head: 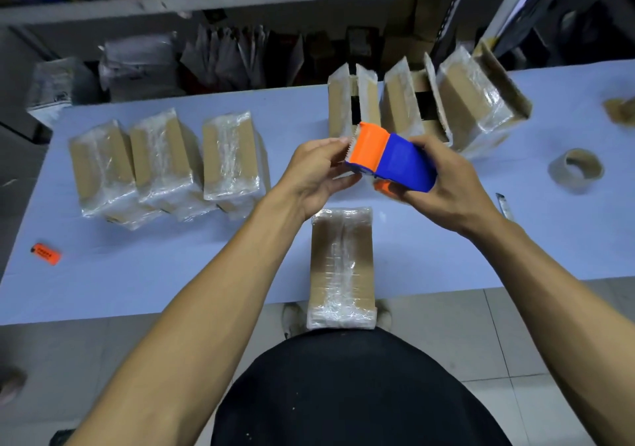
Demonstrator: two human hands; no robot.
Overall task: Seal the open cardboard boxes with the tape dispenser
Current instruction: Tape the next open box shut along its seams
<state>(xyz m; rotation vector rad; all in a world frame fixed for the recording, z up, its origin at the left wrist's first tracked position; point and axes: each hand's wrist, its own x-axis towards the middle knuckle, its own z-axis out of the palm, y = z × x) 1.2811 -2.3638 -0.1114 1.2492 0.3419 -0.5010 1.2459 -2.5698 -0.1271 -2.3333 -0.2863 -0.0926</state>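
I hold a blue and orange tape dispenser (395, 158) in the air above the table. My right hand (446, 187) grips its blue body from the right. My left hand (318, 174) pinches at its orange toothed end, fingers curled there. Below the hands a taped cardboard box (342, 267) lies at the table's near edge, against my body. Three taped boxes (165, 167) stand in a row at the left. Behind the dispenser, open boxes (398, 101) with raised flaps stand at the back, and another box (481, 98) leans at their right.
The table (154, 273) is pale blue. A spent tape core (577, 170) lies at the right, another brown roll (622, 110) at the far right edge. A small orange item (46, 253) lies at the left. A cutter (503, 205) lies near my right wrist. Cluttered shelves stand behind.
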